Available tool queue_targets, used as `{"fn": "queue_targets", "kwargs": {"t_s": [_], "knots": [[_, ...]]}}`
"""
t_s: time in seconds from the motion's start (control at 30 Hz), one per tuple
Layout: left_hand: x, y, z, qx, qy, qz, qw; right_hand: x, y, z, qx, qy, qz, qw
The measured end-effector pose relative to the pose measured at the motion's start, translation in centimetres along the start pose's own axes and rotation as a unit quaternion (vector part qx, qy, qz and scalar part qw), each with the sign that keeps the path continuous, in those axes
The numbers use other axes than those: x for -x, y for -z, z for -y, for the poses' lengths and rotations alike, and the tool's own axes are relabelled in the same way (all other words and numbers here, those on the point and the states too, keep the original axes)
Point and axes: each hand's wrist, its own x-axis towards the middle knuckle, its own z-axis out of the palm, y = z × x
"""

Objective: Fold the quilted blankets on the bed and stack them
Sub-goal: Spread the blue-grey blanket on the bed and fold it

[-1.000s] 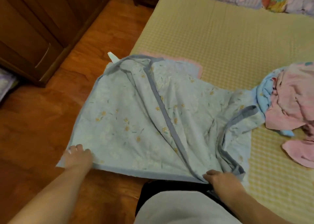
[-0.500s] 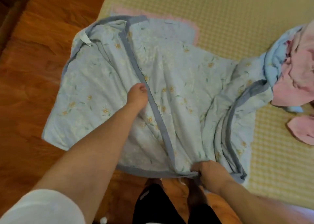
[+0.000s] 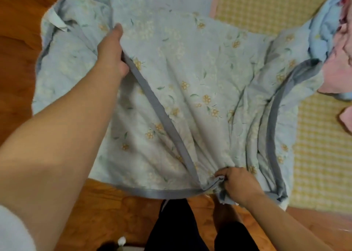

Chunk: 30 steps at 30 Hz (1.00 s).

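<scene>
Wood floor (image 3: 21, 47) on the left, bed with a yellow checked mattress cover (image 3: 322, 155) on the right. A light-blue floral quilted blanket (image 3: 190, 75) lies half on the bed, its left part overhanging the floor. A grey binding strip (image 3: 162, 115) runs diagonally across it. Left hand (image 3: 112, 49) is out on the blanket at the upper end of that strip; it seems to pinch the edge there, but the fingertips are hidden, so I can't tell for sure. Right hand (image 3: 238, 186) has its fingers curled round a bunched corner at the near hem. Blanket looks soft, limp and light, creases easily, won't hold shape. Best taken by the bound edges and corners. Pink and blue bedding heap (image 3: 341, 60) sits far right on the bed.
</scene>
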Motion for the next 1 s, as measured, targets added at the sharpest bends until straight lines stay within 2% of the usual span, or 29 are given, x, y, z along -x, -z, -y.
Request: {"fn": "queue_targets", "kwargs": {"t_s": [0.07, 0.1, 0.17, 0.23, 0.27, 0.3, 0.37, 0.4, 0.47, 0.53, 0.63, 0.77, 0.93, 1.0], "knots": [[3.7, 2.6, -3.4, 0.064, -0.055, 0.031, 0.996, 0.8, -0.3, 1.1, 0.032, -0.022, -0.017, 0.999], [5.9, 4.4, -5.1, 0.091, -0.101, 0.015, 0.991, 1.2, -0.5, 1.6, 0.059, -0.025, -0.025, 0.998], [10.9, 9.3, -8.3, 0.121, -0.228, -0.094, 0.961, 2.0, -1.1, 2.8, 0.116, -0.022, -0.038, 0.992], [16.1, 15.1, -9.2, 0.077, -0.318, -0.268, 0.906, 2.4, -1.7, 3.3, 0.147, -0.009, -0.062, 0.987], [18.4, 18.2, -8.7, 0.028, -0.314, -0.344, 0.885, 2.5, -1.9, 3.5, 0.161, -0.001, -0.077, 0.984], [20.4, 21.4, -7.5, -0.022, -0.270, -0.401, 0.875, 2.7, -2.2, 3.6, 0.180, 0.007, -0.088, 0.980], [23.0, 27.1, -3.7, -0.098, -0.085, -0.447, 0.885, 2.7, -3.0, 3.7, 0.219, 0.031, -0.107, 0.969], [24.0, 29.5, -1.2, -0.124, 0.016, -0.441, 0.889, 2.9, -3.5, 3.6, 0.232, 0.041, -0.110, 0.966], [25.4, 33.2, 4.5, -0.154, 0.152, -0.412, 0.885, 3.5, -4.3, 3.6, 0.236, 0.057, -0.110, 0.964], [25.9, 35.0, 9.9, -0.131, 0.217, -0.369, 0.894, 3.7, -5.0, 3.6, 0.253, 0.078, -0.113, 0.958], [24.5, 34.6, 16.6, -0.015, 0.256, -0.282, 0.925, 3.8, -6.1, 4.1, 0.274, 0.072, -0.125, 0.951], [21.8, 31.6, 19.7, 0.154, 0.221, -0.190, 0.944, 3.9, -8.0, 5.2, 0.270, 0.038, -0.150, 0.950], [20.4, 31.7, 18.6, 0.298, 0.064, -0.180, 0.935, 7.2, -7.3, 7.2, 0.206, -0.017, -0.205, 0.957], [21.2, 32.6, 17.0, 0.324, 0.044, -0.193, 0.925, 9.6, -5.4, 7.7, 0.155, -0.042, -0.262, 0.952]]}}
